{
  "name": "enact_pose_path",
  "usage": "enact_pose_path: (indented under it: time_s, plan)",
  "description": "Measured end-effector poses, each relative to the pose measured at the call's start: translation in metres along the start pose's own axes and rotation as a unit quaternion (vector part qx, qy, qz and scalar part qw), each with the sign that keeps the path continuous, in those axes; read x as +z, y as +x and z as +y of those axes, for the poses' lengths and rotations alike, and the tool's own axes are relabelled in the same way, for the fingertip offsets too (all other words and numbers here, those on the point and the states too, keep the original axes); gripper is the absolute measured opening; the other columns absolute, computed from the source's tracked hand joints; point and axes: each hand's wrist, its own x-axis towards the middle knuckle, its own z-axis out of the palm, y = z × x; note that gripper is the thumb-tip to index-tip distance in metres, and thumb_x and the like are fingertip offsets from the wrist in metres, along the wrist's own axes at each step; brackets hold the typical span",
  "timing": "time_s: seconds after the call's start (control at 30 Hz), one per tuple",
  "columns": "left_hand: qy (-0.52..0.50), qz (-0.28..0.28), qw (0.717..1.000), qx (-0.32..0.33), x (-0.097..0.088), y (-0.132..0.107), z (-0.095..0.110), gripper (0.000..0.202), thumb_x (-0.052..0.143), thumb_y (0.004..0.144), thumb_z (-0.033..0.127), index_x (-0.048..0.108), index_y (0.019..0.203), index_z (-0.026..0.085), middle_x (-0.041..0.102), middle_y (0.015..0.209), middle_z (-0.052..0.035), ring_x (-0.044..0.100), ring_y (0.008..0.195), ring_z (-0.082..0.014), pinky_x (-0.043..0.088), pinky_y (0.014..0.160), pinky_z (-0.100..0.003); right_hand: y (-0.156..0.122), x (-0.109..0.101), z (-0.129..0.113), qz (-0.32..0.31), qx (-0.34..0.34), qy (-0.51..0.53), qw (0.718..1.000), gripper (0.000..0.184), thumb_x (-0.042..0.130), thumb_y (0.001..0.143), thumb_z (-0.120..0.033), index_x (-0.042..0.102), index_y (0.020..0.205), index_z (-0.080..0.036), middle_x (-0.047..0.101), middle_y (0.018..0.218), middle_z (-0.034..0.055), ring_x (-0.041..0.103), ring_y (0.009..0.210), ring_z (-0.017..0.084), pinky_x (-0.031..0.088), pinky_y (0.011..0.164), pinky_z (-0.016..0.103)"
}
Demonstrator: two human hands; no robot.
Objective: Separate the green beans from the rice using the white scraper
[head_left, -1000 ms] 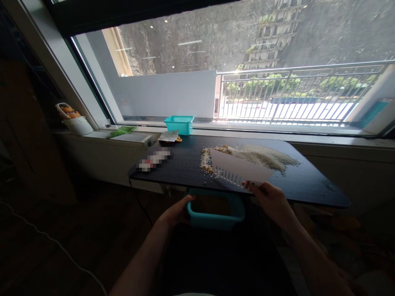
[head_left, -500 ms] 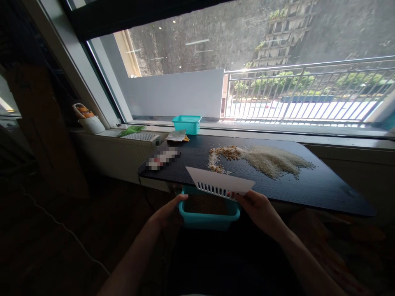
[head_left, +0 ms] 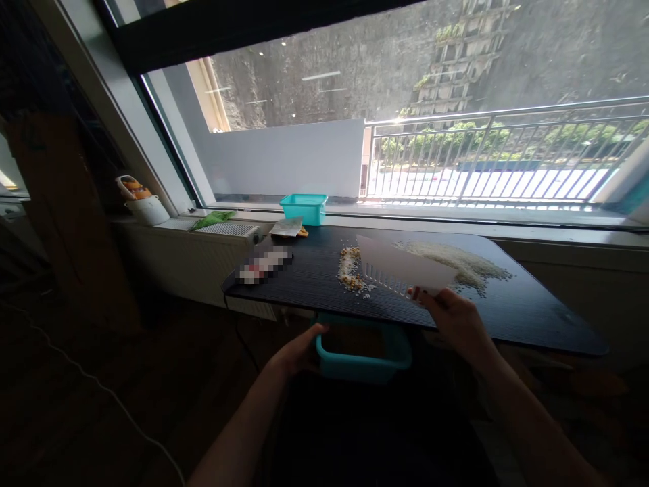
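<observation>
My right hand [head_left: 453, 318] grips a white slotted scraper [head_left: 400, 269] and holds it over the dark table [head_left: 532, 311], between a small heap of yellow-brown grains [head_left: 349, 269] and a pile of white rice [head_left: 461, 262]. My left hand [head_left: 299, 352] is closed on the left rim of a teal tub [head_left: 362, 355], held just under the table's near edge. The tub's contents are mostly in shadow.
A second teal tub [head_left: 304, 207] stands on the window sill at the back. A packet [head_left: 288, 227] and a blurred label [head_left: 264, 264] lie on the table's left part. A white pot [head_left: 147, 210] sits far left on the sill. A cable [head_left: 101, 399] runs across the floor.
My right hand has carried the scraper from over the teal tub at the table's edge back onto the table beside the grains. My left hand and the tub have shifted slightly right.
</observation>
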Motion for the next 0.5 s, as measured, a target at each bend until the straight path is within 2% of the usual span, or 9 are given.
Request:
enact_pose_path:
  time_s: [0.13, 0.33, 0.5]
  plan:
    - [-0.003, -0.002, 1.000, 0.001, 0.0001, -0.0021, -0.0002, 0.057, 0.061, 0.069, 0.054, 0.055, 0.114, 0.019, 0.063, 0.111, -0.0098, 0.059, 0.100, -0.0287, 0.054, 0.073, -0.045, 0.0017, 0.0057, 0.0010, -0.018, -0.007, 0.019, 1.000, 0.031, 0.057, 0.073, -0.043, 0.070, 0.078, -0.015, 0.071, 0.069, 0.0047, 0.063, 0.066, 0.020, 0.047, 0.058, 0.027]
    - [-0.005, -0.005, 1.000, 0.000, 0.0011, -0.0003, -0.0003, 0.054, 0.062, 0.068, 0.054, 0.058, 0.108, 0.018, 0.064, 0.108, -0.0106, 0.060, 0.098, -0.0294, 0.054, 0.073, -0.045, 0.0030, 0.0077, 0.0037, -0.035, -0.016, 0.020, 0.999, 0.035, 0.055, 0.073, -0.046, 0.070, 0.077, -0.014, 0.069, 0.068, 0.0048, 0.062, 0.066, 0.020, 0.047, 0.058, 0.028]
    - [-0.008, -0.008, 1.000, 0.000, -0.0005, 0.0005, -0.0011, 0.056, 0.062, 0.068, 0.054, 0.057, 0.111, 0.019, 0.063, 0.111, -0.0108, 0.060, 0.099, -0.0296, 0.054, 0.075, -0.047, 0.0025, 0.0110, 0.0027, -0.042, -0.008, 0.015, 0.999, 0.035, 0.055, 0.072, -0.046, 0.069, 0.074, -0.014, 0.069, 0.067, 0.0048, 0.062, 0.066, 0.021, 0.047, 0.059, 0.029]
